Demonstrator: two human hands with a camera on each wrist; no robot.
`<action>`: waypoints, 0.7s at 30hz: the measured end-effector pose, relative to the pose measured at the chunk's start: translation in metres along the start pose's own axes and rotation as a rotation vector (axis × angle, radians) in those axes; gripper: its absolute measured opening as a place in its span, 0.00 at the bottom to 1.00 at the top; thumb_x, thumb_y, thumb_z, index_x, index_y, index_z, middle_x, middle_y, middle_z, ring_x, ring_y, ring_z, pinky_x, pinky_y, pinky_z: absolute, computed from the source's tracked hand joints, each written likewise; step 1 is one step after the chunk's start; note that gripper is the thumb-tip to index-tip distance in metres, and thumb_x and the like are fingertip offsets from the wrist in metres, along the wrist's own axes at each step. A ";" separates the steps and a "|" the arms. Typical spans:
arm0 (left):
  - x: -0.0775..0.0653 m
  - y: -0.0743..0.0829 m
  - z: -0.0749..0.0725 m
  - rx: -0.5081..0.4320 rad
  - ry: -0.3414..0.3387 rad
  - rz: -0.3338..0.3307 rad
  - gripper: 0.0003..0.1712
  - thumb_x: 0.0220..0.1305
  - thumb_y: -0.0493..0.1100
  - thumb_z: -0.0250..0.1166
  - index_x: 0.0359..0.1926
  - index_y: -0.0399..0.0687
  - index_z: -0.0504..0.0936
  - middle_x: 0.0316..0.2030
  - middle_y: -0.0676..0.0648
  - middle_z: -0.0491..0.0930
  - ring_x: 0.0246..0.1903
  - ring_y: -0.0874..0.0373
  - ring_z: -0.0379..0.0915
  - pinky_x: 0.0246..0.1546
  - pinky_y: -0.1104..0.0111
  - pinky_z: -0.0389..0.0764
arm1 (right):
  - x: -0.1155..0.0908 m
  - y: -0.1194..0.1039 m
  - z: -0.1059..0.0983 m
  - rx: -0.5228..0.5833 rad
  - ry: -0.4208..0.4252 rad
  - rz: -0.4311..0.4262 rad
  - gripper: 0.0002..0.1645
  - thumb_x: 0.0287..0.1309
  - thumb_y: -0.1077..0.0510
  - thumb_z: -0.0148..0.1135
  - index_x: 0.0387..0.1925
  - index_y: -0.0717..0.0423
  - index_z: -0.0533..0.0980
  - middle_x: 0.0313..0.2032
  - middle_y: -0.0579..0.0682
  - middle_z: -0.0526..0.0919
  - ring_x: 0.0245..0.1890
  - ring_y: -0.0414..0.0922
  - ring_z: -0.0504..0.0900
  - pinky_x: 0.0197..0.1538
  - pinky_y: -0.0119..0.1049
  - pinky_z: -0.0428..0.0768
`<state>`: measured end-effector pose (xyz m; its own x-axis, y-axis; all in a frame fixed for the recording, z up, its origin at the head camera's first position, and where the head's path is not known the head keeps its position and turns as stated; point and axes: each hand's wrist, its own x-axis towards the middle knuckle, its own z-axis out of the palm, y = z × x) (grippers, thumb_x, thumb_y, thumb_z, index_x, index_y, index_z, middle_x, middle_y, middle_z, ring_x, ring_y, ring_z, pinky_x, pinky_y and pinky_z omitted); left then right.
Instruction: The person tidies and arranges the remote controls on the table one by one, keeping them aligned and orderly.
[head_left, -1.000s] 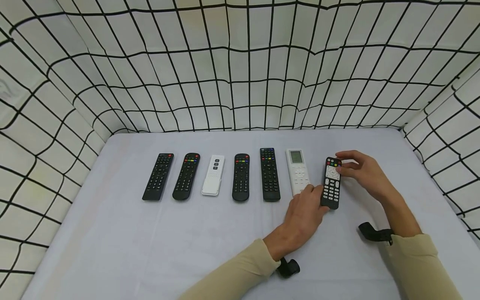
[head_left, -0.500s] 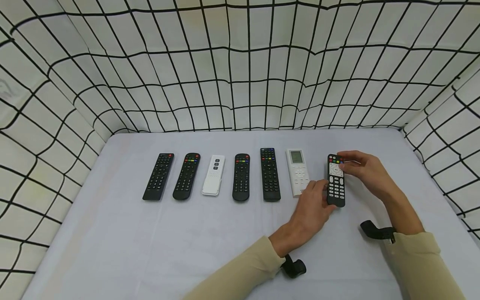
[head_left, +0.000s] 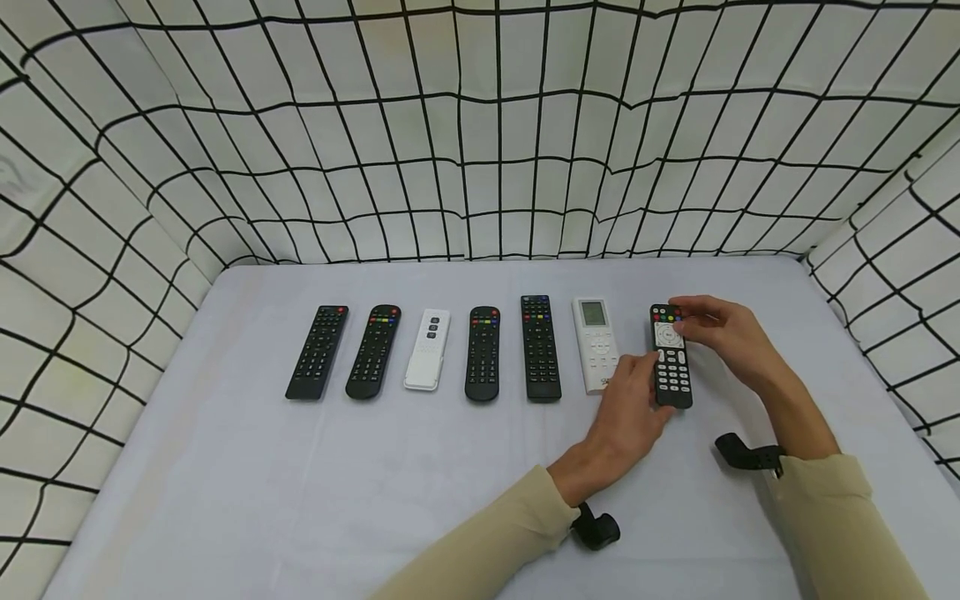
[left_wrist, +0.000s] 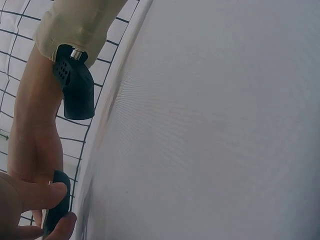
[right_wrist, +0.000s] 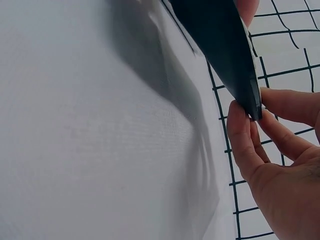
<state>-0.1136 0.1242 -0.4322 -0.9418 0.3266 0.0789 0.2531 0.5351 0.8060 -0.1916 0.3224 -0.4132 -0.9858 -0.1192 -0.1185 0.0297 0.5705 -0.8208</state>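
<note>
A black remote control (head_left: 672, 375) with white keys and coloured buttons is at the right end of a row of remotes. My left hand (head_left: 621, 417) pinches its lower end between thumb and fingers. At the upper right, my right hand (head_left: 723, 337) pinches the other end. In the right wrist view, the remote (right_wrist: 220, 45) is apart from the white cloth, with a shadow beneath it, and the fingertips of the right hand (right_wrist: 285, 175) grip its tip. The left wrist view has the left hand (left_wrist: 30, 200) on the remote's edge (left_wrist: 61, 202).
Left of the held remote lie a white remote with a screen (head_left: 596, 337), black remotes (head_left: 540, 350) (head_left: 482, 354) (head_left: 372, 354) (head_left: 317, 354) and a small white remote (head_left: 427, 350). A black grid net (head_left: 495, 133) over white walls surrounds the white-covered table (head_left: 300, 500).
The black remote has turned slightly, its top tipping left, and moved a little right and away. Both hands have kept hold; the left hand has shifted right with it. The other remotes stay put.
</note>
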 end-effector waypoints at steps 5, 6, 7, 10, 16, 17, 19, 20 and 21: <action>0.002 0.000 0.002 0.020 -0.003 -0.001 0.41 0.62 0.36 0.76 0.74 0.40 0.69 0.61 0.44 0.74 0.41 0.71 0.69 0.43 0.85 0.73 | 0.004 0.001 0.001 0.013 0.002 0.004 0.33 0.73 0.48 0.64 0.72 0.57 0.71 0.64 0.56 0.76 0.52 0.28 0.75 0.49 0.17 0.75; 0.003 0.000 0.003 0.025 -0.005 -0.002 0.41 0.62 0.36 0.76 0.74 0.40 0.68 0.61 0.44 0.74 0.41 0.71 0.70 0.43 0.85 0.73 | 0.004 0.001 0.002 0.014 0.003 0.006 0.33 0.73 0.49 0.63 0.72 0.58 0.71 0.65 0.56 0.75 0.51 0.28 0.75 0.48 0.17 0.75; 0.003 0.000 0.003 0.029 -0.008 -0.003 0.41 0.62 0.36 0.75 0.74 0.40 0.68 0.62 0.44 0.74 0.42 0.71 0.70 0.45 0.85 0.74 | 0.005 0.002 0.002 0.013 0.003 0.009 0.32 0.73 0.49 0.63 0.72 0.58 0.71 0.65 0.57 0.75 0.51 0.28 0.75 0.48 0.17 0.75; 0.004 0.000 0.005 0.039 -0.015 -0.010 0.41 0.63 0.37 0.75 0.74 0.40 0.67 0.62 0.44 0.74 0.46 0.69 0.71 0.49 0.83 0.75 | 0.007 0.006 0.003 0.012 0.004 0.023 0.33 0.73 0.50 0.63 0.73 0.58 0.70 0.65 0.58 0.74 0.50 0.29 0.75 0.48 0.17 0.75; 0.005 0.001 0.007 0.030 -0.027 -0.028 0.41 0.65 0.37 0.73 0.75 0.39 0.66 0.63 0.44 0.72 0.58 0.65 0.73 0.59 0.79 0.76 | 0.009 0.008 0.004 0.003 0.004 0.042 0.33 0.73 0.49 0.63 0.73 0.57 0.70 0.65 0.58 0.75 0.49 0.30 0.75 0.48 0.17 0.74; 0.005 0.001 0.007 0.030 -0.028 -0.029 0.41 0.66 0.37 0.73 0.76 0.39 0.66 0.63 0.44 0.72 0.58 0.64 0.73 0.60 0.78 0.76 | 0.010 0.008 0.004 0.001 0.003 0.044 0.34 0.73 0.48 0.63 0.73 0.57 0.69 0.66 0.58 0.75 0.50 0.30 0.75 0.48 0.17 0.74; 0.005 0.001 0.007 0.031 -0.028 -0.032 0.41 0.66 0.37 0.72 0.76 0.39 0.65 0.64 0.43 0.71 0.59 0.63 0.73 0.60 0.78 0.76 | 0.011 0.008 0.005 -0.001 0.000 0.048 0.34 0.73 0.48 0.63 0.74 0.56 0.69 0.67 0.59 0.75 0.50 0.30 0.75 0.49 0.19 0.74; 0.006 0.000 0.007 0.032 -0.030 -0.033 0.41 0.67 0.37 0.72 0.76 0.39 0.64 0.64 0.43 0.71 0.59 0.63 0.73 0.59 0.78 0.77 | 0.011 0.007 0.006 -0.006 -0.001 0.049 0.35 0.73 0.48 0.63 0.74 0.56 0.69 0.67 0.60 0.75 0.51 0.30 0.75 0.50 0.20 0.73; 0.006 0.000 0.007 0.031 -0.031 -0.035 0.41 0.67 0.37 0.72 0.76 0.39 0.64 0.64 0.43 0.71 0.59 0.63 0.73 0.59 0.77 0.77 | 0.011 0.007 0.006 -0.011 -0.001 0.050 0.35 0.73 0.47 0.63 0.75 0.56 0.68 0.67 0.60 0.75 0.51 0.31 0.75 0.51 0.22 0.73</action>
<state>-0.1175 0.1323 -0.4357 -0.9431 0.3310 0.0325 0.2274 0.5705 0.7892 -0.2016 0.3201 -0.4237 -0.9829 -0.0913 -0.1597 0.0769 0.5847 -0.8076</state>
